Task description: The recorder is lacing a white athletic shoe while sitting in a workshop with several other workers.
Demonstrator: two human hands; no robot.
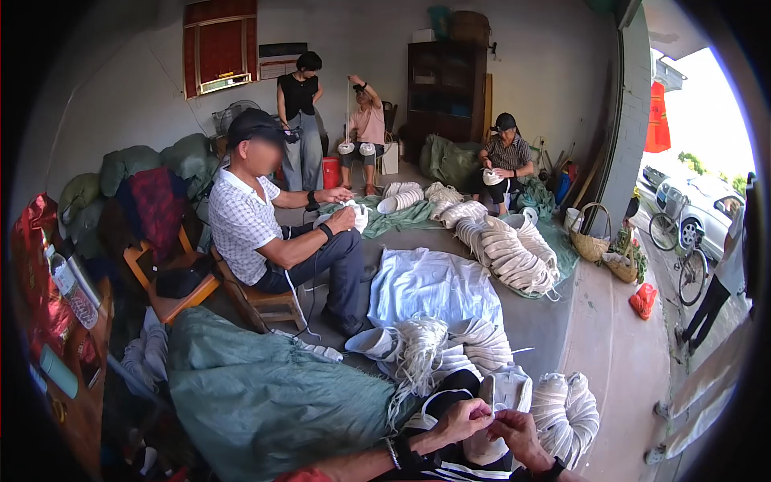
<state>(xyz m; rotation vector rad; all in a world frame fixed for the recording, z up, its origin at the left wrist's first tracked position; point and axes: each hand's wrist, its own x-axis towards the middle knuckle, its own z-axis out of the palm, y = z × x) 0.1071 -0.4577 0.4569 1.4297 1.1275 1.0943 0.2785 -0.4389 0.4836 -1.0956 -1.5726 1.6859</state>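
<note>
A white canvas shoe upper (pixel 511 386) rests on my lap at the bottom of the view, toe end toward me. Over it, my left hand (pixel 464 421) and my right hand (pixel 516 435) meet with fingertips pinched. Between them runs a thin white lace (pixel 499 408); its ends are hidden by the fingers. Just beyond my knees hangs a bunch of loose white laces (pixel 422 347), next to nested stacks of white shoe uppers (pixel 482 341). Another curved stack of uppers (pixel 564 411) lies to the right of my hands.
A green woven sack (pixel 257 394) spreads at my left. Ahead lies a white sheet (pixel 435 287). A seated person (pixel 253 213) works on a white shoe; others sit or stand farther back. Long upper stacks (pixel 514 249), a wicker basket (pixel 590 241) and a red bag (pixel 643 301) are right.
</note>
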